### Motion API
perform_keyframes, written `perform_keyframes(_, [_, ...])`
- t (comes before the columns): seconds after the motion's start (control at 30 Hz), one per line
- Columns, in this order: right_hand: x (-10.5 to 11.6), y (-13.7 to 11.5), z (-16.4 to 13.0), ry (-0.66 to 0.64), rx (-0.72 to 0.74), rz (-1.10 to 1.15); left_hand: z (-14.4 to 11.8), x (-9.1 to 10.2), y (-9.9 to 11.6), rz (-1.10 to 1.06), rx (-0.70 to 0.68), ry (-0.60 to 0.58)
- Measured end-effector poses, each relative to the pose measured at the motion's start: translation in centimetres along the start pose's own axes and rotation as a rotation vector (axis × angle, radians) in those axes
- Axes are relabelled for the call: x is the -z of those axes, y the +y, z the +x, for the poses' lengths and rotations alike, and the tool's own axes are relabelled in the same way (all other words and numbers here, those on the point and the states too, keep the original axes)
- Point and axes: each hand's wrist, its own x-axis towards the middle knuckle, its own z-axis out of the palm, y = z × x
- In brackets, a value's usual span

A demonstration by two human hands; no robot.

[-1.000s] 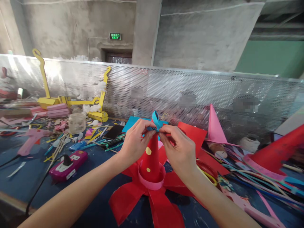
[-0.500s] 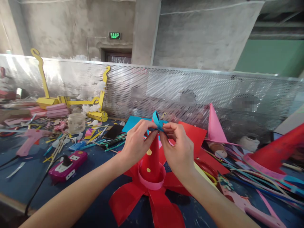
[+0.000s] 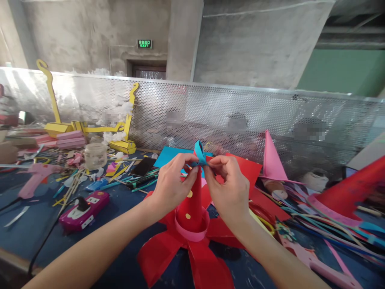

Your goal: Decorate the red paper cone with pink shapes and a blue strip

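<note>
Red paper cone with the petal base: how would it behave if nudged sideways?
Likely light and easily slid: the red cone looks like thin paper. The flat petals spread wide, so tipping seems unlikely. The tip would probably crumple; both hands pinch the blue strip there.

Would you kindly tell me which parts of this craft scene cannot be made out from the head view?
- Cone tip: hidden behind the left hand and right hand.
- Blue strip: its lower end is covered by the fingers, so how it joins the cone is unclear.
- People behind the mesh screen: blurred.
- Second red cone: cut off by the right edge.
</note>
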Motion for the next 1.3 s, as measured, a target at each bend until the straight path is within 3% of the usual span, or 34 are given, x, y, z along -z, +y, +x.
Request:
perform_keyframes(0.27, [0.3,0.4,0.1,-0.009,0.025,-0.007,0.7,0.5,-0.6,-0.259,0.129,-0.181])
perform_keyframes(0.47, [0.4,0.3,0.2,-0.009,0.025,-0.01,1.0,0.8,-0.1,-0.229,0.081,-0.26])
perform_keyframes(0.7, [0.8,0.0,0.0,-0.021,0.022,-0.015,1.1,0.8,0.3,-0.125,0.048,-0.21])
perform_keyframes(0.9, [0.8,0.0,0.0,-0.017,0.04,-0.021,1.2,0.7,0.2,-0.207,0.024,-0.175])
perform_keyframes(1.3, [0.8,-0.2,0.1,-0.023,0.013,-0.006,0.8,0.9,-0.3,-0.353,0.169,-0.173])
